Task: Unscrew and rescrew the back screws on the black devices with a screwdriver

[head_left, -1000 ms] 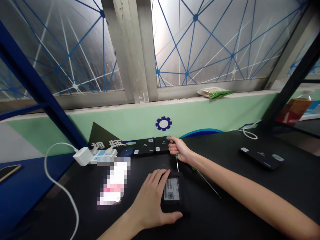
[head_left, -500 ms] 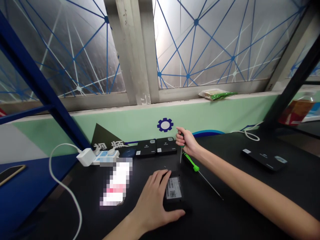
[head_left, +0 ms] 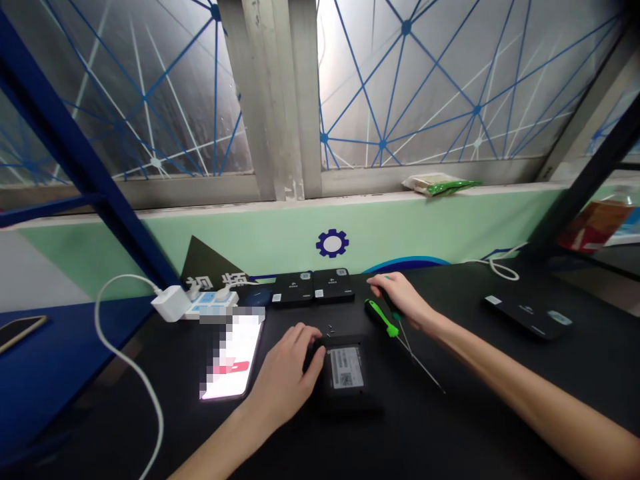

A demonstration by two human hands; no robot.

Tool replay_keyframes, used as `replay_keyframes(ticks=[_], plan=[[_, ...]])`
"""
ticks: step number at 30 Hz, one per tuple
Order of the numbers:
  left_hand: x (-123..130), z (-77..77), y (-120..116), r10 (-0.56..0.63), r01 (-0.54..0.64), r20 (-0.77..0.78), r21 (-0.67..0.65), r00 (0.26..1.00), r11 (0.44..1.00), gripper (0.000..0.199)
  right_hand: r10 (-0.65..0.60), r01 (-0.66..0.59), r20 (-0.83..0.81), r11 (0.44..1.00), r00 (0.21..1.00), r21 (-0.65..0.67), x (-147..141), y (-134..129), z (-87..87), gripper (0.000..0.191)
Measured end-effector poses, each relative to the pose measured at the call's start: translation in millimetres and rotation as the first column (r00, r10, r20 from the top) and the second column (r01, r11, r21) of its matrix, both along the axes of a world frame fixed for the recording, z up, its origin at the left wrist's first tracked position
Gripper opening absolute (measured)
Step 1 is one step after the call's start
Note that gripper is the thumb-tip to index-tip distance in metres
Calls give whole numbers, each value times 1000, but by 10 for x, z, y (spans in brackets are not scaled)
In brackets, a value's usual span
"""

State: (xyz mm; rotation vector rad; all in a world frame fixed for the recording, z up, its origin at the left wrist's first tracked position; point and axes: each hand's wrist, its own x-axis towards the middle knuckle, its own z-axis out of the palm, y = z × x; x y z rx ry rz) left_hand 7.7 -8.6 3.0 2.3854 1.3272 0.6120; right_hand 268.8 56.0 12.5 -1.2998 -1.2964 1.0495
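Note:
A black box with a white label [head_left: 346, 368] lies on the dark table in front of me. My left hand [head_left: 293, 363] is closed at the left edge of this box, thumb and fingers bent round its upper left corner. Beyond it and to the right, my right hand [head_left: 395, 297] is wrapped round a screwdriver with a dark green handle, its thin shaft pointing down to the right. A bright green and black screwdriver [head_left: 383, 319] rests on the table beside that hand. Several tiny screws [head_left: 330, 330] lie just behind the labelled box.
Two black boxes [head_left: 333, 285] stand by the wall. At the left are a lit phone [head_left: 233, 360], a power strip [head_left: 213, 303] and a white charger [head_left: 171, 303] with its cable. Another black box [head_left: 527, 317] lies at the right.
My left hand has drawn back to the left and its fingers have closed in at the box's corner. My right hand has moved right, tilting its screwdriver from upright to slanted.

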Motion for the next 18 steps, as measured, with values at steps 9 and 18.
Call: replay_keyframes(ticks=[9, 18], plan=[[-68, 5, 97, 65, -87, -133, -171, 989, 981, 25, 34, -89, 414, 990, 910, 114, -52, -120, -158, 35], [-76, 25, 103, 21, -56, -166, -210, 986, 976, 24, -161, -88, 743, 955, 650, 284, -176, -226, -264, 22]])
